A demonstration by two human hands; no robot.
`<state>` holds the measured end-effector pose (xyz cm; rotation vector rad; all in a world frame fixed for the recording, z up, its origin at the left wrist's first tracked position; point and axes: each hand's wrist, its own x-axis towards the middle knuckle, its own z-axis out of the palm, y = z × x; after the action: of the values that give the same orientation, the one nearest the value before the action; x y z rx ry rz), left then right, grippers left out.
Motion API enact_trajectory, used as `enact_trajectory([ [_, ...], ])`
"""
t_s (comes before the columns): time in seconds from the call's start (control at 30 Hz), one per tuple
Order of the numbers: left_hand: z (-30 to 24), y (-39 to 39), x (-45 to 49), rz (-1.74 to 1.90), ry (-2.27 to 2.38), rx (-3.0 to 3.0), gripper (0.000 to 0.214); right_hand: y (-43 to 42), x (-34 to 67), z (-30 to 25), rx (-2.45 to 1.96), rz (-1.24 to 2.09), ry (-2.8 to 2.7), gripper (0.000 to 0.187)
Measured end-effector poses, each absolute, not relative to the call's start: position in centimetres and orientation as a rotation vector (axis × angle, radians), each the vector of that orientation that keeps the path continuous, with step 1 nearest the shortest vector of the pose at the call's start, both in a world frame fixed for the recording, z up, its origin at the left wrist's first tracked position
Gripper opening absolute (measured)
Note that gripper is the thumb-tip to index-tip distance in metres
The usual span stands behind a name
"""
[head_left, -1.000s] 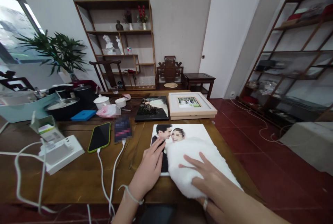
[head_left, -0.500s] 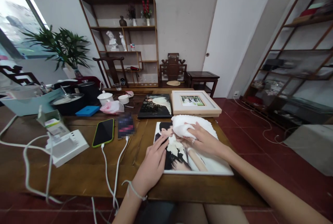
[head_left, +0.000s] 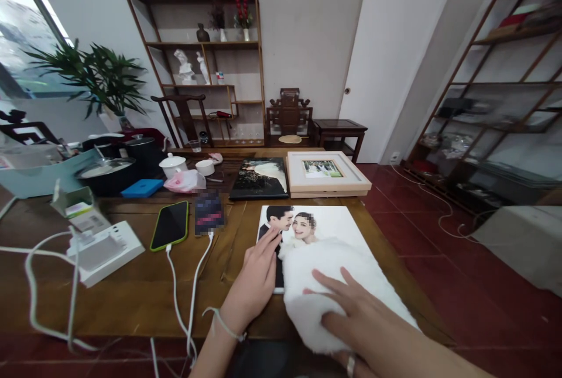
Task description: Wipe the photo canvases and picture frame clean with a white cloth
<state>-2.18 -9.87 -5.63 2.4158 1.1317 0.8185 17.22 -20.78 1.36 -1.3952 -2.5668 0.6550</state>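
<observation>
A photo panel (head_left: 330,218) showing a couple lies flat at the table's front edge. Across its lower part spreads a fluffy white cloth (head_left: 307,267), hiding much of the picture. My right hand (head_left: 351,311) grips the cloth, with some fingers spread over its top and a ring on one finger. Flat on the panel's left side rests my left hand (head_left: 259,267), fingers stretched out and holding nothing. A pale band circles the left wrist.
Behind the panel lie a dark photo panel (head_left: 248,182) and a light wooden picture frame (head_left: 293,174). To the left are a green-cased phone (head_left: 170,226), a second device (head_left: 209,214), white cables (head_left: 193,296), a white box (head_left: 112,255) and a blue box (head_left: 143,188).
My right hand has drawn the white cloth down the panel toward me, uncovering the second face in the picture. My left hand stays on the panel's left side.
</observation>
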Motion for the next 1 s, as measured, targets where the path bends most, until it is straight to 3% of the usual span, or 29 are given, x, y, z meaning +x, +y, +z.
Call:
enact_trajectory([
  [0.47,-4.5,-10.6,-2.0,0.849,1.108,2.369,0.043,-10.7,20.3,-0.3,-1.563,0.213,-2.316,0.028],
  [0.77,-4.9,-10.6,-2.3,0.951,1.087,2.282,0.046,-16.9,16.6,1.0,-1.089,0.462,-2.659,0.025],
  [1.0,-4.8,-10.6,-2.0,0.727,1.138,2.473,0.047,-18.0,21.1,2.4,-1.567,0.546,-2.42,0.022],
])
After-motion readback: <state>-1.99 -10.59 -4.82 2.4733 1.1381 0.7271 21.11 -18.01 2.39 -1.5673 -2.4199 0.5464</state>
